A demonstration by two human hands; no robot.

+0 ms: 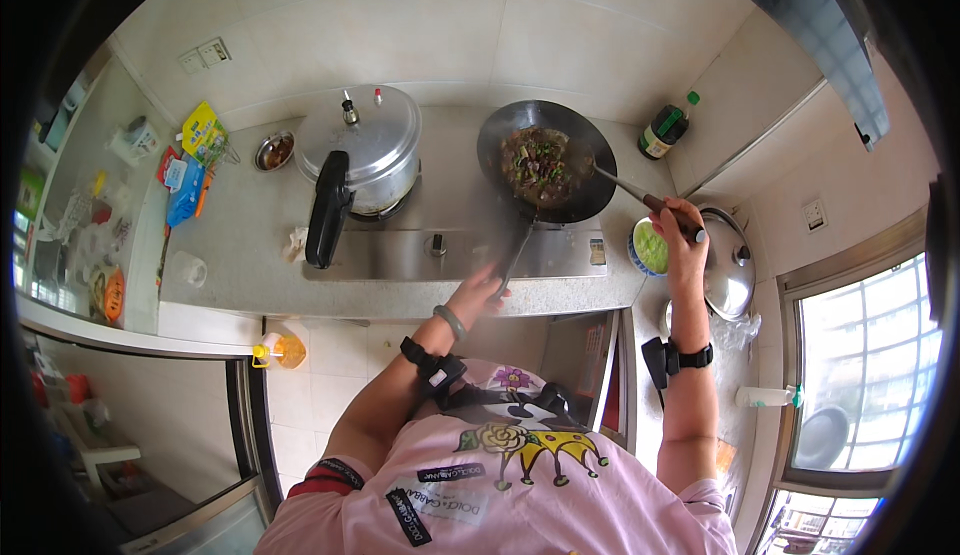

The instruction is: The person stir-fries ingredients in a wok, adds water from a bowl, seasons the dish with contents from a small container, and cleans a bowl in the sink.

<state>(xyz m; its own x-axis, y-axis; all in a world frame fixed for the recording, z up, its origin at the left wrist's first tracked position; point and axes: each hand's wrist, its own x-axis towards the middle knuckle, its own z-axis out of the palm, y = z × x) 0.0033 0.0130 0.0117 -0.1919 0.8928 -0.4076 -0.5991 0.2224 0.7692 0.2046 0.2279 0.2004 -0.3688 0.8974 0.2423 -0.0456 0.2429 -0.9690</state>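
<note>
A black wok [600, 195] sits on the right side of the steel gas stove [450, 244], holding dark chopped food with green bits in sauce. My left hand [480, 292] grips the wok's handle [517, 251] at the counter's front edge. In my right hand [679, 240] is the dark handle of a metal spatula [630, 186]; its head is hidden in the food at the wok's right side. Just left of my right hand stands a blue-patterned bowl [639, 259] of chopped green vegetable. Steam blurs the space around the wok.
A pressure cooker [382, 135] with a long black handle stands on the left burner. Near it are a small metal bowl [259, 157] and seasoning packets [202, 131]. A green-capped bottle [664, 131] stands behind right, a metal lid [724, 277] at right. An oil jug [287, 349] is on the floor.
</note>
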